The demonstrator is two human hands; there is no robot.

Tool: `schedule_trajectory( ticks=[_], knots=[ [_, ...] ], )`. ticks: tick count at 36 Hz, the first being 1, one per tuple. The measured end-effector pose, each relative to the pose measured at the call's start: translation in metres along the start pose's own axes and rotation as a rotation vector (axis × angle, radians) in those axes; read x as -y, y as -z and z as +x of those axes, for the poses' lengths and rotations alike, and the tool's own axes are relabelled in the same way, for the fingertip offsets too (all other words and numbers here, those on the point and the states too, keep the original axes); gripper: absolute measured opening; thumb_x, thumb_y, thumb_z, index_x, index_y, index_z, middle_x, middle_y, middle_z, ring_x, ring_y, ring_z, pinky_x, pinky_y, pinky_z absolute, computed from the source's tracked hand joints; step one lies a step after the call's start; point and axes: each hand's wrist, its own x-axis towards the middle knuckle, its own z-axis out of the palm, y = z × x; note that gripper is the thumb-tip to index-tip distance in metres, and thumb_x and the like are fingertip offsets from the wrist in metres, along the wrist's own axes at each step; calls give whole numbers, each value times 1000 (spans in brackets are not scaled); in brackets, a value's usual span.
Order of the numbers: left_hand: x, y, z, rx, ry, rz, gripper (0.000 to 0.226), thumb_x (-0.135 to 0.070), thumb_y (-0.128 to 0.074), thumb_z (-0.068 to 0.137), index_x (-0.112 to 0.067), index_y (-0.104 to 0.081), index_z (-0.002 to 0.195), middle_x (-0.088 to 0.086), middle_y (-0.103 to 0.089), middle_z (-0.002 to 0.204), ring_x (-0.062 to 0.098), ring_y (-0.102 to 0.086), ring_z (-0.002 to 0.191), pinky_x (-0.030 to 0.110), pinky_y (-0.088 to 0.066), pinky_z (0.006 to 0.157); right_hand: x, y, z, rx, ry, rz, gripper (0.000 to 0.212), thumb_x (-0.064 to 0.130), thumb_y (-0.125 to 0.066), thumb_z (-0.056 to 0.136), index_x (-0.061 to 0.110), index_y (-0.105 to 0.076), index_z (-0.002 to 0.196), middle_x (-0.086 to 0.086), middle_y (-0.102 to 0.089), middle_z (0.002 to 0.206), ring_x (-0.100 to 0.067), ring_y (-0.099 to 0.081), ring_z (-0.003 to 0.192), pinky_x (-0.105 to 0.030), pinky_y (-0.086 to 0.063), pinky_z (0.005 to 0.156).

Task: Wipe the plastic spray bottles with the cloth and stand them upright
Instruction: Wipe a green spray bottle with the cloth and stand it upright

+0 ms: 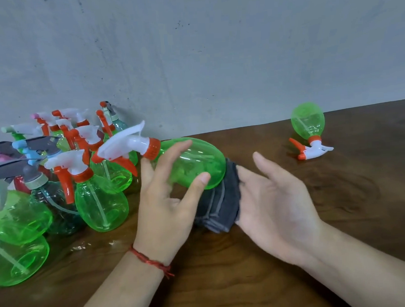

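Note:
My left hand [166,202] grips a green spray bottle [197,163] held sideways above the table, its white and orange trigger head pointing left. A folded dark grey cloth [219,201] lies against the bottle's base, pressed there by the fingers of my right hand [277,205], whose palm faces up and left. One more green spray bottle [309,124] lies on its side at the back right of the table, apart from both hands.
Several upright spray bottles [98,196], mostly green with orange or grey trigger heads, crowd the left of the brown wooden table [250,280]. A grey wall [215,58] stands right behind the table.

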Motion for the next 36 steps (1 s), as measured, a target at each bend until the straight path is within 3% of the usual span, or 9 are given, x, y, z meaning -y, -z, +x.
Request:
schedule_trajectory(
  ticks=[9, 13, 16, 18, 20, 24, 31, 34, 36],
  knots=[
    [-6, 2, 0, 123, 4, -34, 55, -24, -77, 95, -44, -60, 144, 3, -48, 141, 20, -61, 133, 39, -55, 111, 2, 5, 2, -21, -72, 36, 73, 60, -29, 111, 7, -44, 159, -20, -48, 160, -40, -42, 151, -60, -19, 130],
    [-1, 14, 9, 54, 98, 51, 55, -33, -77, 98, -49, -57, 146, 1, -48, 140, -5, -58, 123, 29, -56, 103, 8, 3, 0, -47, 21, 4, 63, 49, -33, 112, 4, -50, 153, -21, -55, 155, -39, -50, 146, -60, -29, 126],
    [0, 14, 5, 164, 120, 94, 58, -31, -76, 97, -57, -55, 144, -3, -47, 146, -21, -44, 129, 19, -48, 110, 7, 5, 2, -156, 142, -168, 52, 39, -39, 112, 8, -53, 151, -17, -60, 149, -34, -57, 141, -60, -36, 123],
    [-2, 11, 4, 233, 124, 106, 57, -38, -75, 97, -62, -54, 144, -9, -48, 140, -10, -51, 129, 20, -53, 105, 5, 4, 4, -222, 185, -271, 51, 37, -46, 109, 14, -49, 155, -9, -61, 151, -27, -56, 142, -56, -37, 123],
    [-3, 10, 5, 222, 106, 106, 56, -41, -75, 99, -58, -52, 147, -14, -51, 141, 5, -60, 124, 36, -57, 104, 3, 3, 6, -246, 157, -287, 57, 38, -47, 105, 17, -46, 158, -2, -59, 154, -20, -53, 145, -52, -32, 126],
    [-4, 8, 5, 121, 96, -10, 76, -29, -81, 96, -46, -41, 158, -11, -57, 152, 20, -56, 142, 52, -50, 114, -6, 3, 3, -185, 47, -288, 54, 40, -31, 115, 9, -49, 155, -14, -55, 156, -33, -48, 148, -60, -26, 127],
    [-1, 2, 1, 73, 257, -115, 111, -35, -96, 75, -47, -28, 162, -9, -69, 133, 18, -66, 129, 50, -54, 111, -7, 2, 2, -162, 36, -178, 56, 43, -29, 115, 9, -54, 152, -17, -57, 153, -36, -51, 146, -63, -29, 126],
    [-2, 5, 2, 110, 270, -103, 110, -29, -94, 78, -55, -27, 161, -7, -71, 132, 17, -68, 126, 51, -54, 110, -2, 2, 4, -205, 187, -151, 51, 38, -42, 112, 10, -50, 154, -15, -58, 153, -33, -53, 145, -61, -31, 125],
    [-4, 3, 1, 155, 271, -95, 103, -23, -91, 84, -56, -30, 160, -9, -74, 127, 16, -71, 121, 50, -55, 108, 3, 4, 3, -320, 353, -266, 58, 35, -52, 104, 19, -45, 159, -1, -54, 159, -20, -48, 149, -53, -30, 128]
  ],
)
